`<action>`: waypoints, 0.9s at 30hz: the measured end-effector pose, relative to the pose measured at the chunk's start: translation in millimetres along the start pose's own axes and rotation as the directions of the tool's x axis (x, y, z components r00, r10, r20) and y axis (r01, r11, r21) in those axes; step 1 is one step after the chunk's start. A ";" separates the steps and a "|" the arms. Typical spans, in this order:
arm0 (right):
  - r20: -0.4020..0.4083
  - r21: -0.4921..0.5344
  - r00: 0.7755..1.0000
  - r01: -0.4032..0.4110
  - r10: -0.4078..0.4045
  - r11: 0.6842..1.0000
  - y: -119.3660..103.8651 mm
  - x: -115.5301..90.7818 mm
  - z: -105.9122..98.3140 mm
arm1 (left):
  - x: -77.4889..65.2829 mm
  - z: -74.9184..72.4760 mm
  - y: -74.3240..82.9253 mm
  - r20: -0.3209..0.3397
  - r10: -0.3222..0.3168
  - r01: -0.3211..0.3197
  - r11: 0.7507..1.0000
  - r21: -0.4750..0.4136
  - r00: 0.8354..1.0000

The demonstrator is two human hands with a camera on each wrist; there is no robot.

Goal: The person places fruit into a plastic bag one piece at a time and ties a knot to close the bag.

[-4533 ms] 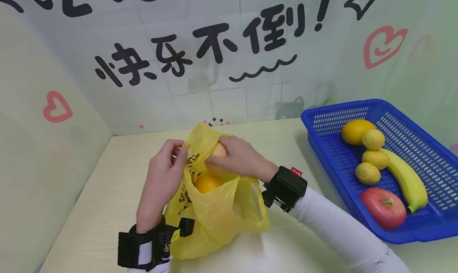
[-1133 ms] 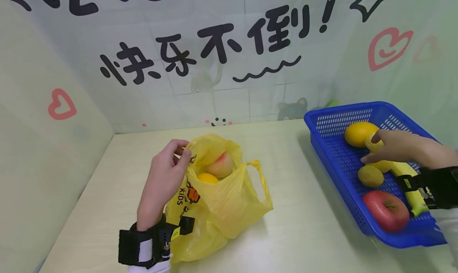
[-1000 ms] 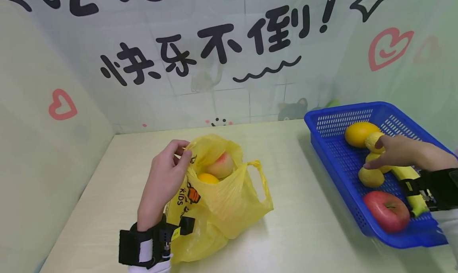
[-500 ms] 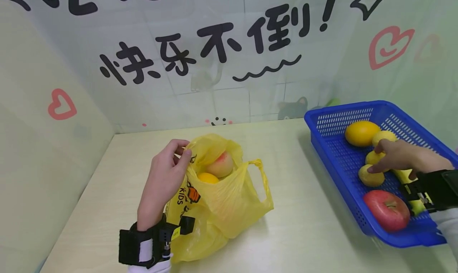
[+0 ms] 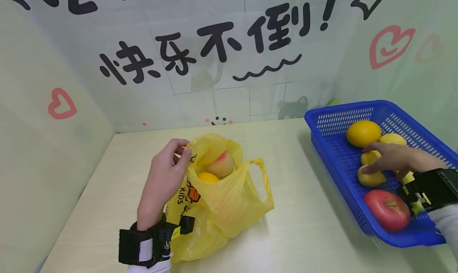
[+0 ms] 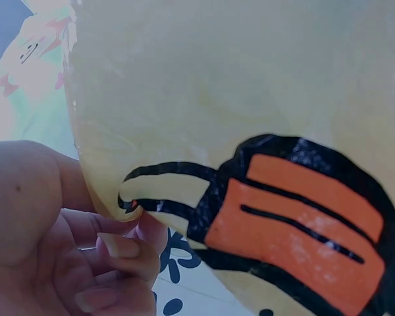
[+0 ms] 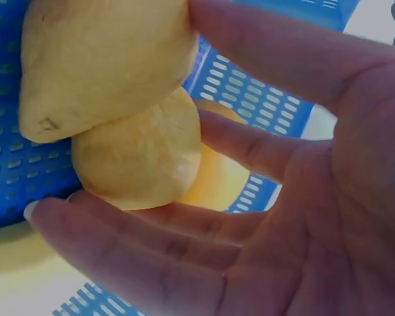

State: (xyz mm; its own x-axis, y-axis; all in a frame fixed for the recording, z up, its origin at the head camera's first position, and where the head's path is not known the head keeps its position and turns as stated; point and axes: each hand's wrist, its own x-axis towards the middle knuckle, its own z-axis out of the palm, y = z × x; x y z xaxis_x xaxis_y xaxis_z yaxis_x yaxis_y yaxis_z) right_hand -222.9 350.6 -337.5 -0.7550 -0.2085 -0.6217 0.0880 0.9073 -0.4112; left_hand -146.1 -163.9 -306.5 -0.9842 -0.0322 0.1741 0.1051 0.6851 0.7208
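Note:
My left hand (image 5: 168, 173) pinches the left rim of a yellow plastic bag (image 5: 232, 209) between thumb and fingers. The bag stands with its mouth spread; a peach (image 5: 221, 164) and an orange fruit (image 5: 207, 178) show inside. In the left wrist view, the bag's printed side (image 6: 303, 224) hangs by the fingertips. My right hand (image 5: 404, 157) reaches into the blue basket (image 5: 332, 181). Its thumb and fingers bracket two lemons, the nearer lemon (image 7: 105, 59) against the thumb and the other lemon (image 7: 138, 158) against the fingers. Both lemons appear to rest low in the basket.
Also in the basket are a red apple (image 5: 387, 210), a larger orange-yellow fruit (image 5: 363, 133), another lemon (image 5: 393, 139), and a banana mostly hidden by my right hand and wrist. A printed wall sheet (image 5: 214, 102) stands behind the table (image 5: 286, 225).
Earlier my right hand was in the bag with the peach; it then moved right to the basket. In the last second its fingers lowered around two lemons, which shifted slightly. My left hand stays put.

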 end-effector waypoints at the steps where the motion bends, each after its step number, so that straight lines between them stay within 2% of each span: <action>1: -0.002 -0.005 1.000 0.003 -0.003 1.000 -0.5 0.6 0.4 | -0.1 0.0 0.0 0.001 0.000 0.000 1.000 -0.001 1.000; 10: 0.043 -0.016 0.999 0.014 -0.014 1.000 1.7 6.0 3.6 | -0.5 -0.3 -0.4 0.004 -0.003 0.003 1.000 -0.004 1.000; 16: -0.033 -0.072 0.996 0.084 -0.087 0.994 5.5 6.5 4.1 | -0.4 -0.2 -0.8 0.008 0.001 -0.001 1.000 -0.007 1.000; 19: -0.069 -0.064 0.992 0.097 -0.101 0.993 6.1 5.8 3.4 | -0.5 -0.3 -0.8 0.009 0.001 -0.001 1.000 -0.009 1.000; 27: -0.098 -0.078 0.984 0.142 -0.149 0.987 2.1 5.2 4.0 | -0.4 -1.0 -0.3 0.007 0.002 -0.002 1.000 -0.007 1.000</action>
State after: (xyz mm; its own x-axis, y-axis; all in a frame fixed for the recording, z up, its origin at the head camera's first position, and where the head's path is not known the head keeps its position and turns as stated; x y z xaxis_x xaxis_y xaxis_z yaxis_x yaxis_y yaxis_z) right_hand -224.1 349.9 -344.3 -0.8198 -0.3046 -0.4850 -0.0710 0.8944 -0.4416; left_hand -145.6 -164.8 -306.2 -0.9850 -0.0257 0.1705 0.1077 0.6802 0.7251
